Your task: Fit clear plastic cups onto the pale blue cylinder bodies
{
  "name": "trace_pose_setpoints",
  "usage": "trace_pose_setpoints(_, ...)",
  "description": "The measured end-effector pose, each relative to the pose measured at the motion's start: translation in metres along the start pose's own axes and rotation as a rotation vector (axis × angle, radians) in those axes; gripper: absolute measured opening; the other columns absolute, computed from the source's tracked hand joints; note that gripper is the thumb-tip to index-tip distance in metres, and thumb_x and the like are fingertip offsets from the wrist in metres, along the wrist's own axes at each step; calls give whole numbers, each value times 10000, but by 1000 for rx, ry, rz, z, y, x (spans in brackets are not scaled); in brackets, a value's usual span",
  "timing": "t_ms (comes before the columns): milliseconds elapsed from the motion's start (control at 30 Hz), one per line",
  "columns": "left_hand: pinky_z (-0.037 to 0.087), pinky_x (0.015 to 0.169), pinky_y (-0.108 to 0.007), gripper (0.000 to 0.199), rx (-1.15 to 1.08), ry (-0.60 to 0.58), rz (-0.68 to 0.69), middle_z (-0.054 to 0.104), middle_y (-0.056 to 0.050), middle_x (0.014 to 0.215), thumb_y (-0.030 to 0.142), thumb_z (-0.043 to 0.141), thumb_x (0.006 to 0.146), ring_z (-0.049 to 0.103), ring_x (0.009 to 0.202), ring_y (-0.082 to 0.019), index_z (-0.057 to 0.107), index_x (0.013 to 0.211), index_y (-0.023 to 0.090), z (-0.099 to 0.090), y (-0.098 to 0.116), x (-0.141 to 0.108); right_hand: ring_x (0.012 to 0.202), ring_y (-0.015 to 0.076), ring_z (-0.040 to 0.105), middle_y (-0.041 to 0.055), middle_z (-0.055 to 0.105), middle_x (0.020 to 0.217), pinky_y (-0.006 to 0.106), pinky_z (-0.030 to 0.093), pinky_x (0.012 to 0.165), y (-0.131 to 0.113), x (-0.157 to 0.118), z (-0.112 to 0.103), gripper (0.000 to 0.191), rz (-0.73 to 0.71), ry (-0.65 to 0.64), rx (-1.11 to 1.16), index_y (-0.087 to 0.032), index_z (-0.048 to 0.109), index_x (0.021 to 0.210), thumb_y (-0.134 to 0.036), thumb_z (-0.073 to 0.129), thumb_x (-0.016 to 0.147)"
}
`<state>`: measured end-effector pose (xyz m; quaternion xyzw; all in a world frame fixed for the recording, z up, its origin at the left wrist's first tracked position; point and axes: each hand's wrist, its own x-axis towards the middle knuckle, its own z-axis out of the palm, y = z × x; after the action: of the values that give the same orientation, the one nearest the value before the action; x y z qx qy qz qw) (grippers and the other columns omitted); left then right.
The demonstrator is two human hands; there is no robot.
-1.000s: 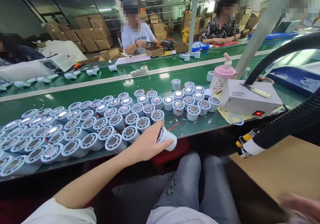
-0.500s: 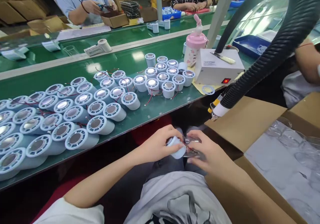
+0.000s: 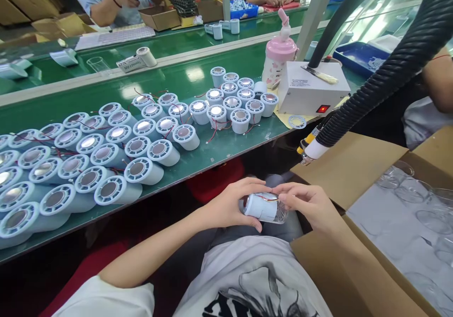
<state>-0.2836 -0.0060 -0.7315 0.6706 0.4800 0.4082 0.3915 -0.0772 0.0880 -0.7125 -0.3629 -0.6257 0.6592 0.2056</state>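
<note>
Over my lap, my left hand (image 3: 235,207) is wrapped around a light-blue plastic cylinder (image 3: 261,207), held nearly on its side. A clear plastic cup (image 3: 282,214) surrounds the cylinder and extends past its right end. Thin red wires (image 3: 266,197) run along the cylinder's upper side toward my right hand (image 3: 307,204). Thumb and fingers of that hand are pinched together at the wires, by the cup's upper right end; the exact contact is partly hidden. On the green bench stand many similar light-blue cylinders (image 3: 118,190) with round metal discs on top and red wires.
An open carton (image 3: 354,166) of clear cups (image 3: 421,213) sits to my right. A black ribbed hose with a metal-tipped nozzle (image 3: 311,154) hangs above it. On the bench stand a white box with a red switch (image 3: 322,108) and a pink-lidded bottle (image 3: 281,53). Co-workers sit opposite.
The cylinder and clear cup, apart or just meeting before, now overlap, with the cylinder inside the cup. My right hand has shifted from around the cup to a pinch at the wires.
</note>
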Motion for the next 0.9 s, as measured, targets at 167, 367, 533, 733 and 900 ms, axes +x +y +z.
trace_pose_setpoints(167, 542, 854, -342, 663, -219, -40, -159, 593, -110, 1235, 285, 803, 698, 607, 1087, -250, 546, 1307, 233, 4, 6, -2, 1022, 263, 659, 81, 722, 1092, 345, 557, 820, 6, -3, -3, 222, -16, -57, 86, -213, 734, 645, -390, 741, 778)
trace_pose_setpoints(367, 549, 819, -330, 599, -621, 10, -313, 554, -108, 1289, 264, 770, 743, 622, 1008, -198, 518, 1285, 232, 6, 11, -7, 1310, 303, 483, 68, 548, 1403, 502, 408, 1087, 15, -18, -4, 481, -379, -145, -404, -312, 645, 1199, -190, 767, 751)
trace_pose_setpoints(533, 529, 890, -334, 714, -559, -50, -267, 538, -111, 1341, 271, 810, 706, 610, 1088, -224, 500, 1349, 264, 2, 17, -9, 1199, 285, 581, 77, 566, 1367, 442, 529, 976, 19, -24, -7, 416, -323, -175, -280, -297, 603, 1183, -244, 747, 796)
trace_pose_setpoints(733, 499, 993, -387, 758, -409, -46, -155, 538, -117, 1382, 234, 832, 675, 575, 1208, -276, 516, 1363, 264, 0, 22, -11, 1114, 241, 618, 52, 613, 1243, 394, 550, 950, 11, -26, -8, 411, -214, -227, -152, -304, 582, 1184, -275, 747, 809)
trace_pose_setpoints(900, 502, 999, -390, 778, -335, -38, -121, 544, -122, 1382, 230, 835, 671, 575, 1215, -279, 507, 1375, 266, -1, 21, -14, 1110, 237, 608, 67, 614, 1233, 360, 561, 889, 8, -27, -6, 408, -138, -251, -66, -291, 557, 1197, -308, 730, 828)
